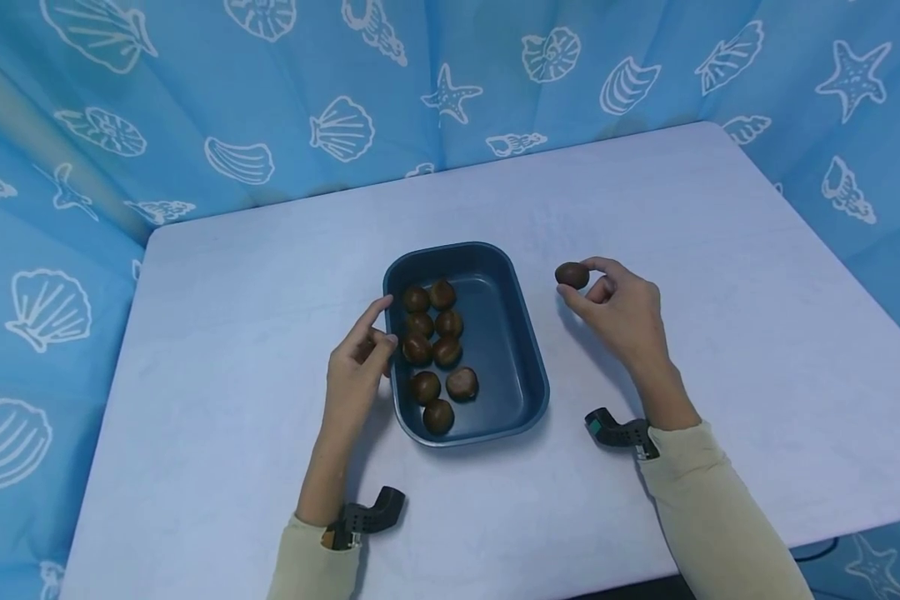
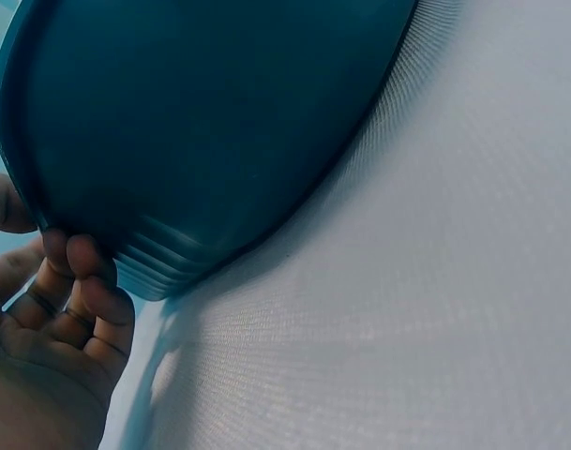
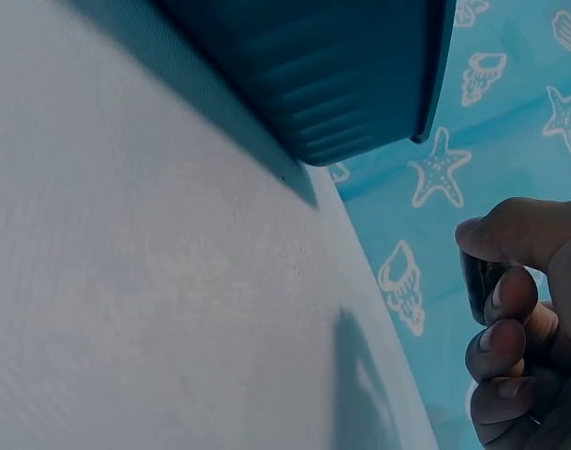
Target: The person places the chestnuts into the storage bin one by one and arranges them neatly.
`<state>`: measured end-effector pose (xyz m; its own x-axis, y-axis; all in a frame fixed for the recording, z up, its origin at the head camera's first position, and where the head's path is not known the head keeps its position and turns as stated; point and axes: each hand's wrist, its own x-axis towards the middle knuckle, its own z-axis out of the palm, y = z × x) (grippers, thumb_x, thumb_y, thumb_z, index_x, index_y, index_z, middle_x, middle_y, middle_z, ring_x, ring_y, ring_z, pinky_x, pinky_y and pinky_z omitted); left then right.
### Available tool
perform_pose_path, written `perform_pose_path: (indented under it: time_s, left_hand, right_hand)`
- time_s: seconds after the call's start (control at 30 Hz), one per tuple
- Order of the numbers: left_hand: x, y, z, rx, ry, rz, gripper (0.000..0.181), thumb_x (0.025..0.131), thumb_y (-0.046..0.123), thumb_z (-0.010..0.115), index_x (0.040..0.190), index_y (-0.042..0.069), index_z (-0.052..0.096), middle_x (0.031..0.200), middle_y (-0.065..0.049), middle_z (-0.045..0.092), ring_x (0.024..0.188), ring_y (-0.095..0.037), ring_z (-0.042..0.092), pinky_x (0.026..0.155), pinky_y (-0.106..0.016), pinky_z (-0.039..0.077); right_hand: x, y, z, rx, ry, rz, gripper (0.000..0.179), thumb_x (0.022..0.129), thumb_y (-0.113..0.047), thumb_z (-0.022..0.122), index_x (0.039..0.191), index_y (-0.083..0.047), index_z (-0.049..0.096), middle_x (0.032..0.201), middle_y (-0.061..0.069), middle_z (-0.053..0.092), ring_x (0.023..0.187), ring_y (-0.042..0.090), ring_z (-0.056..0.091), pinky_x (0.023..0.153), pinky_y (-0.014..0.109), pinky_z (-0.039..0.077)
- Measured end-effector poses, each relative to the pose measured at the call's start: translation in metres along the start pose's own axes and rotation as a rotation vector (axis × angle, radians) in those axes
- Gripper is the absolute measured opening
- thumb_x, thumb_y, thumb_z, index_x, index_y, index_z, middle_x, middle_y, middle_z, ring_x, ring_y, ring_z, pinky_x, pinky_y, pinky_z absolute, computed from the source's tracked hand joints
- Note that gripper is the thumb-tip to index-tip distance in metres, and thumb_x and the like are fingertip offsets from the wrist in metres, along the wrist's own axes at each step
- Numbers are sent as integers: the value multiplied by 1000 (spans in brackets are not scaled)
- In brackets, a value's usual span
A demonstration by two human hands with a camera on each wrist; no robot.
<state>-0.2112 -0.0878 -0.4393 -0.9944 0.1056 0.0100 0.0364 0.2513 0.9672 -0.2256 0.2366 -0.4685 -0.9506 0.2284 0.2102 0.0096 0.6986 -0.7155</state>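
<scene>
A dark blue rectangular tray [image 1: 498, 350] with rounded corners stands mid-table, with several brown chestnuts [image 1: 447, 352] grouped along its left half. My left hand [image 1: 351, 375] holds the tray's left rim; in the left wrist view, the thumb and curled fingertips [image 2: 83, 255] pinch its edge. To the right of the tray, my right hand [image 1: 624, 317] grips a single chestnut [image 1: 572, 275] between thumb and fingers, raised over the cloth. The right wrist view shows this chestnut [image 3: 482, 281] largely covered by the thumb and fingers.
A white cloth covers the table [image 1: 240, 333]. Behind it and along the sides hangs a blue curtain [image 1: 390, 92] with white shells and starfish. Black wrist camera mounts [image 1: 378, 510] sit on both wrists, and a dark cable [image 1: 817, 552] shows near the front right edge.
</scene>
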Motion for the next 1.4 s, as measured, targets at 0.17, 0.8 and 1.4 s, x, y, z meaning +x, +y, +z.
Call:
perform_pose_path:
  time_s: [0.17,0.8,1.4]
  left_hand:
    - [-1,1,1,7,8,-6,45,100,8,51,145,14,54,91,-19,57,71,-20,52,68,-34,44]
    - [-1,0,3,4,19,-8,45,100,7,51,145,13,54,94,-26,57,69,-14,52,72,-41,45]
    - [0,-2,2,3,2,-2,45,100,8,51,145,14,54,94,-26,57,69,-14,52,71,-42,45]
  right_hand:
    - [-2,-5,-1,7,-6,-14,45,89,-32,75,123,-5,67,65,4,59,54,17,47,48,27,34]
    - [-6,-9,-4,38,-2,-57,46,89,-30,76,125,-4,66,64,3,60,54,19,47,50,28,33]
    - [-13,-21,-8,75,-16,-108,39,89,-28,76,121,-8,67,62,0,58,52,17,46,51,28,33]
